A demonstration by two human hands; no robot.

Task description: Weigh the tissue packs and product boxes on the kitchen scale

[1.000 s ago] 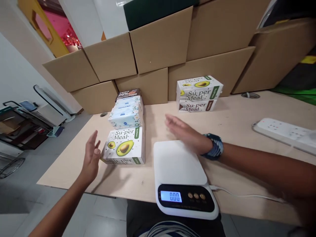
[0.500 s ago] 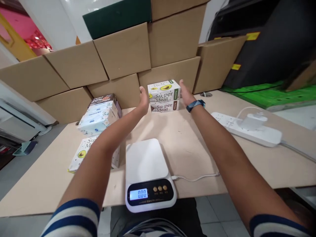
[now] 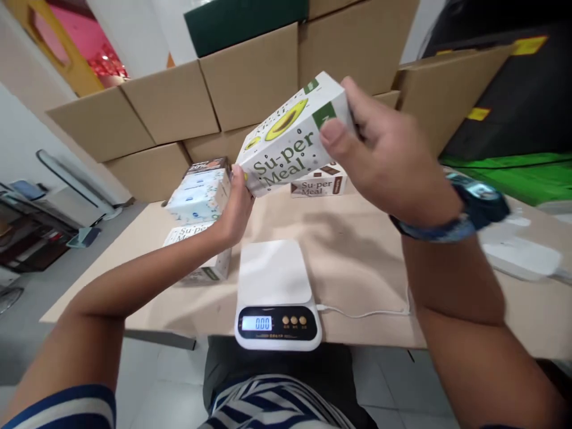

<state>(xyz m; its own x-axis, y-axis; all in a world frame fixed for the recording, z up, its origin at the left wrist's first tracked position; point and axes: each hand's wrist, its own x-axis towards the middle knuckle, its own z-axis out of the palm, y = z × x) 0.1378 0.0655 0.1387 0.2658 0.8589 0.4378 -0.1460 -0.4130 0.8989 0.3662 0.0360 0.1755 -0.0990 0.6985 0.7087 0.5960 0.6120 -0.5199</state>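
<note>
Both hands hold a white "Su-per Meal" box with an avocado picture (image 3: 286,146) tilted in the air above the table. My left hand (image 3: 235,205) grips its lower left end; my right hand (image 3: 388,161), with a blue watch on the wrist, clasps its upper right end. Below it sits a white kitchen scale (image 3: 274,280) with nothing on its plate, its display reading 0.00. A brown "Su-per Meal" box (image 3: 319,183) lies on the table behind the held box. Another avocado box (image 3: 196,253) lies left of the scale.
A stack of tissue packs (image 3: 201,193) stands behind the left avocado box. Cardboard cartons (image 3: 250,83) wall off the back of the beige table (image 3: 357,256). A white power strip (image 3: 522,253) lies at the right, and the scale's cable (image 3: 366,313) runs right.
Both hands reached to the stacked boxes at the back, took the top avocado box and lifted it toward me. It now hangs tilted above the scale; the brown box stays behind.
</note>
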